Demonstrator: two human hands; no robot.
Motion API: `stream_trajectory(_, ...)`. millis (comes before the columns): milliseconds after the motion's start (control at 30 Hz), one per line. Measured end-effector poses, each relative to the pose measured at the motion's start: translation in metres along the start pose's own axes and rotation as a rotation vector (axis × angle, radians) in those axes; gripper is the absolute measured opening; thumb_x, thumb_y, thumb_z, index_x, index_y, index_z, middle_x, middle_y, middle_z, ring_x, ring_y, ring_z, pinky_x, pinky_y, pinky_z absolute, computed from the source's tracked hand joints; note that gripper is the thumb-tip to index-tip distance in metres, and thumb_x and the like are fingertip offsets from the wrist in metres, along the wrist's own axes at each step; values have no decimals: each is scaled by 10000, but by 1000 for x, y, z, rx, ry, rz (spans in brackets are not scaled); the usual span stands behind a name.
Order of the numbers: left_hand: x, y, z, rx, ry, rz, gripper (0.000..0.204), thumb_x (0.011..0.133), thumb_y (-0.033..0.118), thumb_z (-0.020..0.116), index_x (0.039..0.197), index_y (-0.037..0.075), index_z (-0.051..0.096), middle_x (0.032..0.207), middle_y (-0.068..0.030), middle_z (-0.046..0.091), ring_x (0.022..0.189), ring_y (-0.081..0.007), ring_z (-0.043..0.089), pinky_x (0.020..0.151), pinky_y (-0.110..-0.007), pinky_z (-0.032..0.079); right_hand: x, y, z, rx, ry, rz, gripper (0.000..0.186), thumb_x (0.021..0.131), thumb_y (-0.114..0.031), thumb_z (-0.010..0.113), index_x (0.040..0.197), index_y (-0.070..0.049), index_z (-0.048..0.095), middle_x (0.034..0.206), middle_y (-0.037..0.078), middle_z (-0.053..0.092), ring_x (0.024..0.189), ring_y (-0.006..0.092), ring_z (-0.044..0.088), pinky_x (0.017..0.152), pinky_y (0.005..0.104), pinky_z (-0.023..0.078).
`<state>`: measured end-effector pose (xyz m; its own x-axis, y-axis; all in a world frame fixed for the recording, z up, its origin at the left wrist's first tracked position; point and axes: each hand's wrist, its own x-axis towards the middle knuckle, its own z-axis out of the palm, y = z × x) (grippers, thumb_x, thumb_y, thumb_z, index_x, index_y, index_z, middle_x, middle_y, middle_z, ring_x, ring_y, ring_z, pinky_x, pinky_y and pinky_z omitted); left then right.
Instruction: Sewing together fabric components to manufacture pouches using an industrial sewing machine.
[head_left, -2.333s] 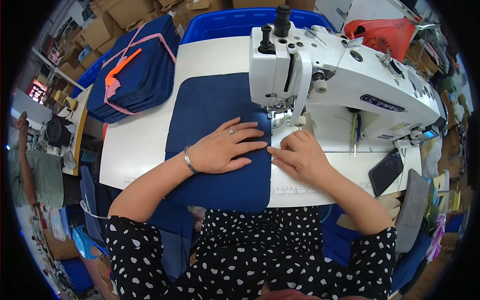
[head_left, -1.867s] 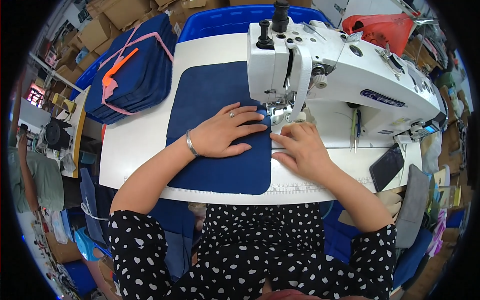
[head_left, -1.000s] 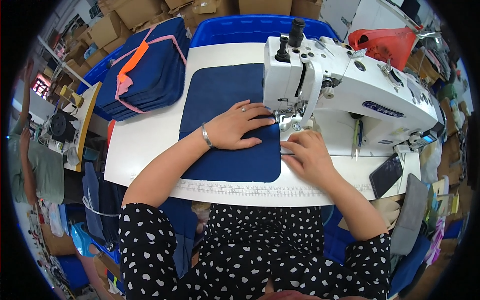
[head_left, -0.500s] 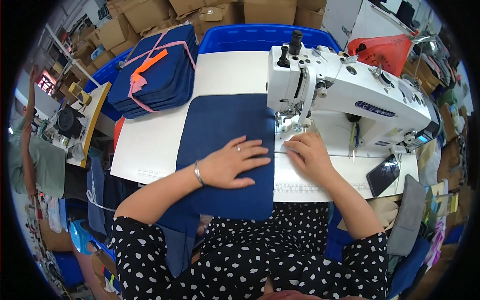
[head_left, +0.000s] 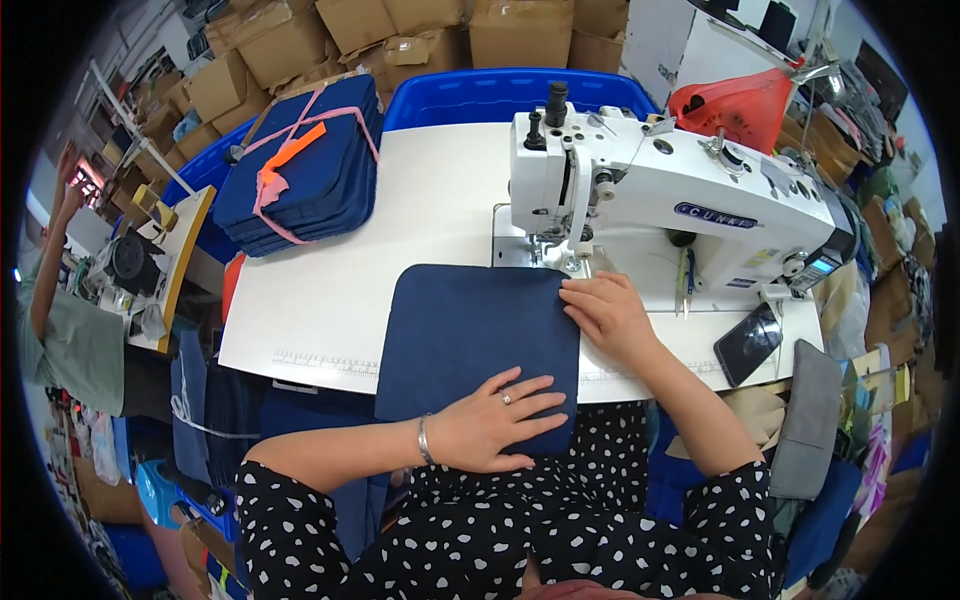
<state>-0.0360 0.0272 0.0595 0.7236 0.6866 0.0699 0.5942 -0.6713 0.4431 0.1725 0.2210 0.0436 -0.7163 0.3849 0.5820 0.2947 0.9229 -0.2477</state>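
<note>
A navy fabric panel (head_left: 470, 330) with rounded corners lies on the white sewing table (head_left: 310, 320), its near part hanging over the front edge toward my lap. My left hand (head_left: 500, 425) rests flat on the panel's lower right part, fingers spread. At the upper right corner, the fingers of my right hand (head_left: 612, 312) close on the panel's edge; the thumb is partly hidden. Just beyond the panel stands a white sewing machine (head_left: 680, 185). Its needle area and metal plate (head_left: 512, 250) show past the panel's far edge, apart from most of the fabric.
A tied stack of navy panels (head_left: 300, 170) sits at the back left. A phone (head_left: 748, 343) lies at the right, near slim tools (head_left: 686, 280) under the machine arm. Behind are a blue bin (head_left: 520, 85) and red bag (head_left: 735, 105). Another person (head_left: 75, 340) stands far left.
The panel has moved toward me and slightly right, away from the needle area, with my left hand on it. My right hand has come onto its upper right corner.
</note>
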Motion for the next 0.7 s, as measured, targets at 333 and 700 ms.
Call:
stream_trajectory(333,21,-13,-26,-186,130,-52,580,936,296,691,1431,47,521,1525,-209,437,1361,-374,488,1141,-496,385,3,-6,-4,2,-140,30,294,927,-223,706,1170,-58,713,1291,89,676,1204,244,622,1101,453,434)
stream_trajectory(700,43,-70,-31,198,143,-328,784,984,515,577,1581,67,336,1648,-156,302,1524,-349,281,1229,-545,229,6,-11,-6,-33,-149,17,347,884,-220,749,1181,-51,689,1306,90,673,1203,254,630,1126,476,410)
